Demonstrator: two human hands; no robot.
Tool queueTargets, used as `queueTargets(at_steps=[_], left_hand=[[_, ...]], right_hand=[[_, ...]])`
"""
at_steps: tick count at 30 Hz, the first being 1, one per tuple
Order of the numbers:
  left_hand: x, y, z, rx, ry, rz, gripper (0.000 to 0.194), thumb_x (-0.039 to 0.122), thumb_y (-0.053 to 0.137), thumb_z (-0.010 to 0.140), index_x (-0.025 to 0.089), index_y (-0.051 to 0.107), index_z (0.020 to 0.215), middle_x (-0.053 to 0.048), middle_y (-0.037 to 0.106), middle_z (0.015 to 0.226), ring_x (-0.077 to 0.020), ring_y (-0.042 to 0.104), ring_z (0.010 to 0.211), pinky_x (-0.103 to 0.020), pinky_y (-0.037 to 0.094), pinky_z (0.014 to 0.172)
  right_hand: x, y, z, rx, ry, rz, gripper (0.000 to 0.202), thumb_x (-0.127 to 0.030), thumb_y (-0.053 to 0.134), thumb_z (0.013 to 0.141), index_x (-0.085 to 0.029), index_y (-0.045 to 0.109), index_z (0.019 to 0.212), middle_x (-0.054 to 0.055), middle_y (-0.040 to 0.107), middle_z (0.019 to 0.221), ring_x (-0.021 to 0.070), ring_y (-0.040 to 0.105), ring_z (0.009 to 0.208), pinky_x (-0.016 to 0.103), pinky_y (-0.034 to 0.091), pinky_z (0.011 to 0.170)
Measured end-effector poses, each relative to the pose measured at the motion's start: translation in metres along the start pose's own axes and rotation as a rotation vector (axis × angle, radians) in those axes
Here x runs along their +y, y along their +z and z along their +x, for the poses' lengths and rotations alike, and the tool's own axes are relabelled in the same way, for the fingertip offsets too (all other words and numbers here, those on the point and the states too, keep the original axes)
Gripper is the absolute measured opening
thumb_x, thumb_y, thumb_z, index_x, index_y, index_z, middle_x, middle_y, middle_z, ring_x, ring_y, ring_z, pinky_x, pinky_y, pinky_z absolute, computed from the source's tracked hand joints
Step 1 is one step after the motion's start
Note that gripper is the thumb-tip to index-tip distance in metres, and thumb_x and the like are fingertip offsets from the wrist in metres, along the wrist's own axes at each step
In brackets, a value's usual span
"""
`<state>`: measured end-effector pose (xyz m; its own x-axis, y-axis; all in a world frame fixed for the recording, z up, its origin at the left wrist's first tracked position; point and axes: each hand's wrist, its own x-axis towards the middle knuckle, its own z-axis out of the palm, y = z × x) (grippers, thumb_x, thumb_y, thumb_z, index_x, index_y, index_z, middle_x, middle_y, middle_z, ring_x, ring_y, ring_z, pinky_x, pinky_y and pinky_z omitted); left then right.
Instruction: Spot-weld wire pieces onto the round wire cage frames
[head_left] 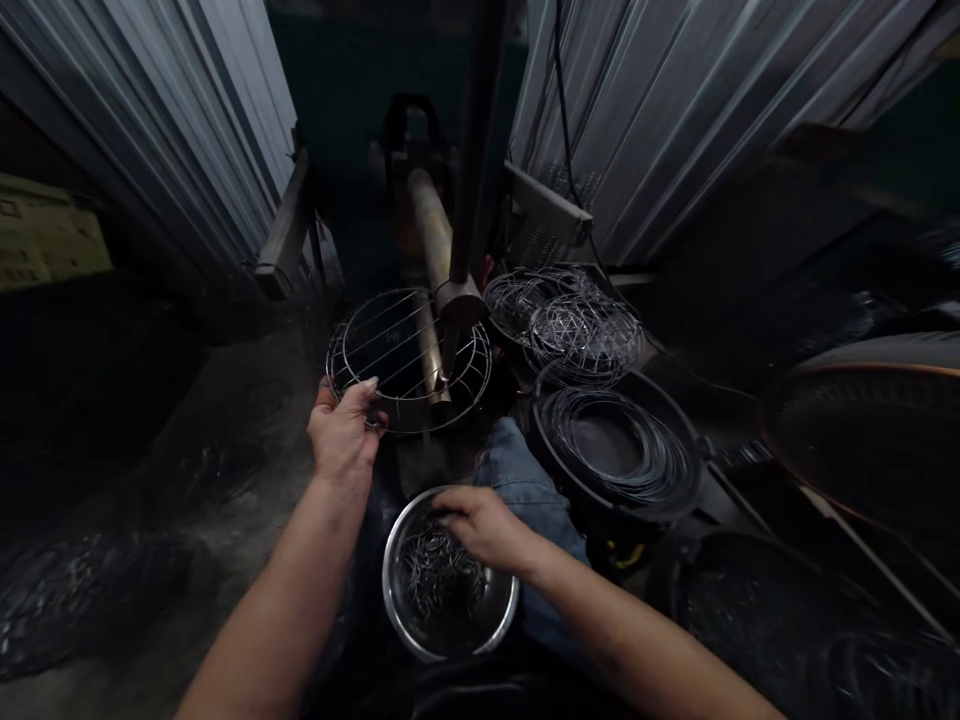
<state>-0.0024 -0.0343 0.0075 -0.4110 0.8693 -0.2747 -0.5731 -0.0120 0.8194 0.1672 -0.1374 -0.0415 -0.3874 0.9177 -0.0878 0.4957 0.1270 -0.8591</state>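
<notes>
My left hand [349,425] grips the near left rim of a round wire basket [386,340], whose parallel bars show on top. The basket's right part lies around the lower end of a metal machine arm [433,225] and a brass-coloured bar [430,355]. Below, a shiny steel bowl [502,622] holds many small curved wire pieces [431,575]. My right hand [476,525] is over the bowl's upper edge, its fingers bent together at the pieces; what they hold, if anything, is too small to tell.
Right of the machine, round wire frames [574,325] lie piled. Nearer stands a black tub [694,470] with rings of wire [622,445]. A large round pan [885,355] is at the far right, a yellow crate [52,235] at the far left. Corrugated sheets flank the machine.
</notes>
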Motion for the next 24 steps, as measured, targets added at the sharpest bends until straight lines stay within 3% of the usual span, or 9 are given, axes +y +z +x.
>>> queueTargets(at_steps=[4, 7, 11, 15, 21, 24], left_hand=[[-0.001, 0.005, -0.004, 0.004, -0.012, 0.006, 0.052, 0.016, 0.081, 0.045, 0.022, 0.050, 0.087, 0.005, 0.056, 0.070, -0.0116, 0.054, 0.058, -0.020, 0.039, 0.046], [0.000, 0.008, -0.007, 0.011, -0.024, 0.014, 0.051, 0.016, 0.081, 0.045, 0.021, 0.051, 0.086, 0.005, 0.056, 0.070, -0.0109, 0.054, 0.057, -0.020, 0.039, 0.046], [0.002, 0.009, -0.007, 0.005, 0.010, 0.035, 0.049, 0.017, 0.080, 0.047, 0.020, 0.053, 0.087, 0.005, 0.057, 0.070, -0.0106, 0.054, 0.057, -0.019, 0.039, 0.045], [0.002, 0.008, -0.005, -0.004, 0.020, 0.036, 0.048, 0.017, 0.080, 0.048, 0.020, 0.054, 0.088, 0.005, 0.057, 0.071, -0.0105, 0.054, 0.057, -0.019, 0.039, 0.045], [0.000, 0.009, -0.005, -0.026, 0.021, 0.023, 0.050, 0.016, 0.080, 0.049, 0.022, 0.054, 0.092, 0.005, 0.055, 0.075, -0.0106, 0.055, 0.059, -0.019, 0.039, 0.044], [-0.001, 0.009, -0.004, -0.039, 0.064, 0.034, 0.047, 0.017, 0.080, 0.051, 0.021, 0.055, 0.091, 0.005, 0.055, 0.075, -0.0106, 0.055, 0.058, -0.019, 0.038, 0.043]], right_hand=[[-0.012, -0.034, 0.030, 0.430, -0.050, 0.287, 0.020, -0.027, 0.059, 0.080, -0.020, 0.074, 0.091, 0.003, 0.072, 0.078, 0.0166, 0.064, 0.072, 0.028, 0.052, 0.072], [-0.020, -0.043, 0.056, 0.568, -0.042, 0.404, 0.019, -0.028, 0.059, 0.079, -0.019, 0.073, 0.088, -0.001, 0.064, 0.061, 0.0133, 0.057, 0.056, 0.025, 0.048, 0.059], [-0.026, -0.037, 0.070, 0.561, -0.012, 0.442, 0.017, -0.026, 0.058, 0.078, -0.020, 0.073, 0.082, -0.003, 0.058, 0.055, 0.0116, 0.053, 0.050, 0.023, 0.044, 0.052], [-0.022, -0.035, 0.067, 0.463, -0.032, 0.467, 0.016, -0.025, 0.059, 0.074, -0.020, 0.073, 0.082, -0.003, 0.061, 0.060, 0.0113, 0.053, 0.051, 0.023, 0.044, 0.052], [-0.015, -0.040, 0.067, 0.455, 0.076, 0.436, 0.018, -0.023, 0.056, 0.075, -0.019, 0.072, 0.081, -0.003, 0.059, 0.054, 0.0125, 0.054, 0.050, 0.025, 0.044, 0.054], [-0.025, -0.043, 0.062, 0.422, -0.005, 0.344, 0.013, -0.020, 0.060, 0.071, -0.019, 0.073, 0.074, 0.000, 0.064, 0.064, 0.0140, 0.059, 0.062, 0.026, 0.047, 0.063]])
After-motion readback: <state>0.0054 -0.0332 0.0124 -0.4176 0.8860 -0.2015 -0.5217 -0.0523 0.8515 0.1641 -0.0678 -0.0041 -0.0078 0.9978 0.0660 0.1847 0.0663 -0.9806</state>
